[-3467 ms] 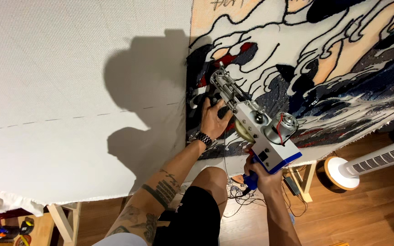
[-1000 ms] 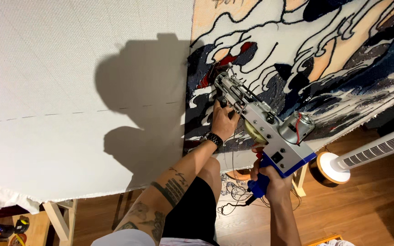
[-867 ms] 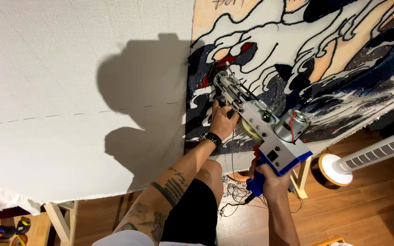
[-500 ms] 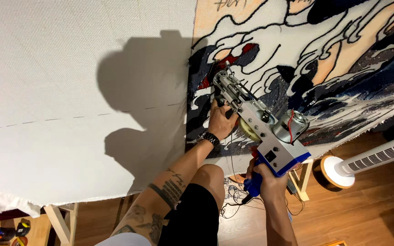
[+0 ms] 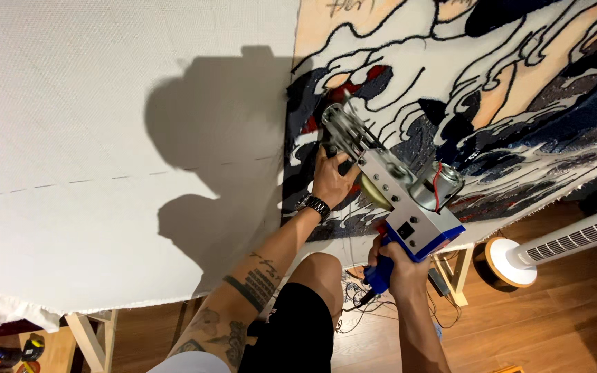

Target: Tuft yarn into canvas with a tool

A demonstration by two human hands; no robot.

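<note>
A tufting gun (image 5: pixel 388 186), grey metal with a blue base and handle, is pressed nose-first against the stretched backing cloth (image 5: pixel 105 138), its needle end meeting the fabric at the left edge of the coloured tufted design (image 5: pixel 492 90), near a red patch and dark blue fill. The left hand (image 5: pixel 332 181) is closed around the front grip just behind the needle assembly, a dark watch (image 5: pixel 314 205) on the wrist; the right hand (image 5: pixel 399 266) is wrapped tight around the blue rear handle, nearer the body. Whether a finger sits on the trigger cannot be made out, since the handle hides it. To do this pass well, the gun should probably stay square to the cloth with steady forward pressure from both hands, so the foot does not lift and drop loops. The left hand steers and the right only pushes and carries the weight. It seems wise to follow the drawn black outline closely and move at an even pace, as the dark fill here borders cream and red areas where a stray line would show. Cables (image 5: pixel 361 314) trail on the wooden floor (image 5: pixel 554 324) by the frame leg (image 5: pixel 459 276), and a white tower fan (image 5: pixel 568 242) stands to the right; the cord is best kept clear of the feet.
</note>
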